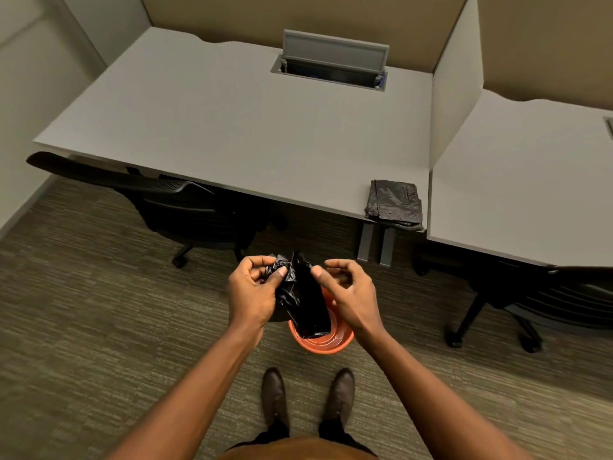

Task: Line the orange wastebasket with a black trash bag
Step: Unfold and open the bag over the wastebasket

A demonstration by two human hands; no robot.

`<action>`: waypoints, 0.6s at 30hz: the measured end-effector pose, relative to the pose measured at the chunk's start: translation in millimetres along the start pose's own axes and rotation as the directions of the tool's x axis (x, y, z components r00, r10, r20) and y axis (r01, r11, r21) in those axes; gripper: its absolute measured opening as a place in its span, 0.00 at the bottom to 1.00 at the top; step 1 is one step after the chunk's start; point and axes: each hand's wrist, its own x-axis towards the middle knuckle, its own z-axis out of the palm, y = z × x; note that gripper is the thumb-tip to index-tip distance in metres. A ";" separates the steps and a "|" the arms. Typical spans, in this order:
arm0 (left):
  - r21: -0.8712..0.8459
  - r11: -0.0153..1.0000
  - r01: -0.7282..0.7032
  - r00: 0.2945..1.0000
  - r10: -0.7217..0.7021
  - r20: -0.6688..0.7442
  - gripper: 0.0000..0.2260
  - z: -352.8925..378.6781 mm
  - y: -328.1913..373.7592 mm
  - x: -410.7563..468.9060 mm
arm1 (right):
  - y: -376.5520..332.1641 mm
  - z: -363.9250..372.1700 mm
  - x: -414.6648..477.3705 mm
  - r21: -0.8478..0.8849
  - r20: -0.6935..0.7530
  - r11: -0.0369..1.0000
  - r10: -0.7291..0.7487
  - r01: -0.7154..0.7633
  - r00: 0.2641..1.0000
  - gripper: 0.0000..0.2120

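Observation:
The orange wastebasket (320, 343) stands on the carpet just ahead of my shoes, and only its near rim and part of the inside show. Above it hangs a crumpled black trash bag (305, 303), still mostly folded into a narrow strip. My left hand (253, 290) pinches the bag's bunched top left corner between thumb and fingers. My right hand (348, 293) touches the bag's upper right edge with its thumb, the fingers curled and apart. The bag's lower end dangles over the basket's opening.
A grey desk (232, 127) lies ahead with a stack of folded black bags (394, 204) at its front right corner. A black office chair (185, 207) sits at the left, another chair (547, 300) at the right. Grey desk legs (374, 244) stand just beyond the basket.

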 end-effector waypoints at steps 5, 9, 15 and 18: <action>0.068 0.997 -0.022 0.998 0.026 -0.056 0.06 3.8 -9.8 -3.4 | 5.6 3.9 -6.7 -0.112 0.158 0.992 -0.037 0.055 0.987 0.24; -0.055 0.994 0.098 0.988 -0.104 -0.117 0.03 0.3 -16.3 -3.1 | 18.0 0.6 -6.1 -0.017 0.016 0.995 0.102 -0.102 0.995 0.06; 0.034 0.967 0.254 0.967 -0.253 -0.030 0.20 -14.9 -35.3 -6.3 | 11.7 -13.3 2.7 0.481 -0.072 0.788 0.472 -0.384 0.879 0.07; 0.262 0.949 0.175 0.984 -0.174 -0.026 0.28 -19.7 -36.9 -15.0 | 5.2 -19.9 10.6 0.658 -0.007 0.629 0.556 -0.415 0.831 0.11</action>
